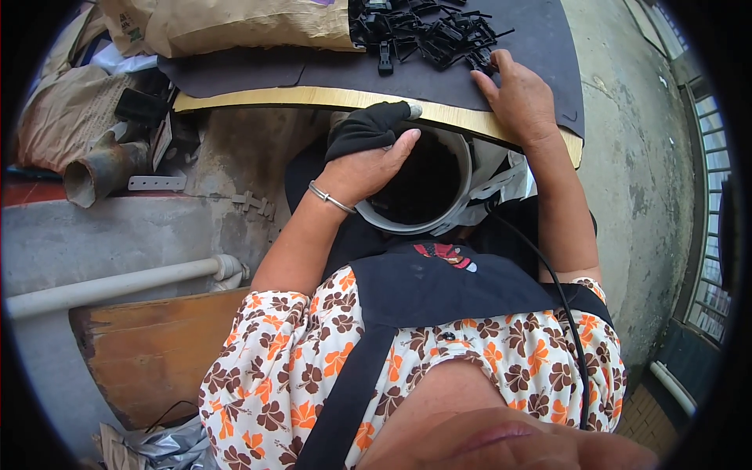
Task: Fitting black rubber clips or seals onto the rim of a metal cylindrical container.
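At the far edge of a pile of small black plastic parts (439, 35), my right hand (523, 98) has its thumb and forefinger around one black plastic part (481, 63). My left hand (366, 149) is above the near side of the table, over a bucket. A black glove or cloth (364, 129) covers its fingers, and the covered forefinger has a pale, worn tip. The thumb is bare and stands apart from the forefinger, with nothing visible between them. Dark contents, too dim to make out, fill the lower part of the light grey bucket (462, 184).
The table has a dark mat (540, 39) and a pale wood edge (313, 98). A brown paper sack (243, 27) lies beside the parts. To the left are a rusty pipe piece (90, 172), a white pipe (117, 286) and a wooden board (157, 345). A dark cable (560, 290) crosses my apron.
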Demonstrator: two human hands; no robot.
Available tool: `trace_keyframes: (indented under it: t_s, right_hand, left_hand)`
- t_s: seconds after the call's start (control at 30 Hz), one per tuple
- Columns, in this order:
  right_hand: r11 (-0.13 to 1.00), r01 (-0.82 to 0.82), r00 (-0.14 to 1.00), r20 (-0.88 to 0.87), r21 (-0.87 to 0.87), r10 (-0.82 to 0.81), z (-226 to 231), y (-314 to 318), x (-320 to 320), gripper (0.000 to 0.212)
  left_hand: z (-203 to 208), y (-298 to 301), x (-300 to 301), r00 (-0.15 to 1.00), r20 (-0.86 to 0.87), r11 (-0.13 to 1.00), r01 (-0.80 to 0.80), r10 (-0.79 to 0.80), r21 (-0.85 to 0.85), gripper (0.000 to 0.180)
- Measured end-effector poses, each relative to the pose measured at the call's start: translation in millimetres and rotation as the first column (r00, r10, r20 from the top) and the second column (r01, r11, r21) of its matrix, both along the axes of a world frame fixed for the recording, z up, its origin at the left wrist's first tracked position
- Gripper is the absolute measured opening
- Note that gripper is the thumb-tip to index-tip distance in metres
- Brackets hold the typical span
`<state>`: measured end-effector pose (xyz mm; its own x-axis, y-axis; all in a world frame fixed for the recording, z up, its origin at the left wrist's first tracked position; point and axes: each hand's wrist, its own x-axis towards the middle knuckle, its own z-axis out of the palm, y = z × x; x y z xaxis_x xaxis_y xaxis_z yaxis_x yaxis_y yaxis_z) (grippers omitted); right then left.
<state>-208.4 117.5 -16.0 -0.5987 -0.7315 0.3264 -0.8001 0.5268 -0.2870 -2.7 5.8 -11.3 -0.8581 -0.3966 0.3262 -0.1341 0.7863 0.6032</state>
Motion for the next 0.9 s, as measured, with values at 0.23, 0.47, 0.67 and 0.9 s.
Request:
trace_keyframes:
  t_s: [0.23,0.47,0.67,0.9]
  right_hand:
    - [0.916,-0.344,0.912,0.160,-0.207,0.379,16.8,23.3,7.0,0.023]
    - [0.744,-0.491,0.387,0.651,-0.453,0.653,24.8,25.4,32.9,0.015]
    - [0.738,-0.257,0.314,0.668,-0.624,0.675,15.2,16.5,48.3,0.020]
    - [0.557,-0.605,0.554,0.202,-0.569,0.808,30.2,21.1,62.8,0.027]
  left_hand:
    - [16.5,-3.1,-19.6,0.945,-0.324,0.995,0.012,-0.043,-0.097,0.030]
    - [22.6,-6.2,-15.0,0.929,-0.029,0.710,0.301,-0.369,0.636,0.046]
    - [32.4,15.2,-11.2,0.959,-0.127,0.578,0.254,-0.252,0.776,0.045]
    - [13.0,18.6,-11.6,0.985,-0.171,0.814,0.089,0.012,0.574,0.035]
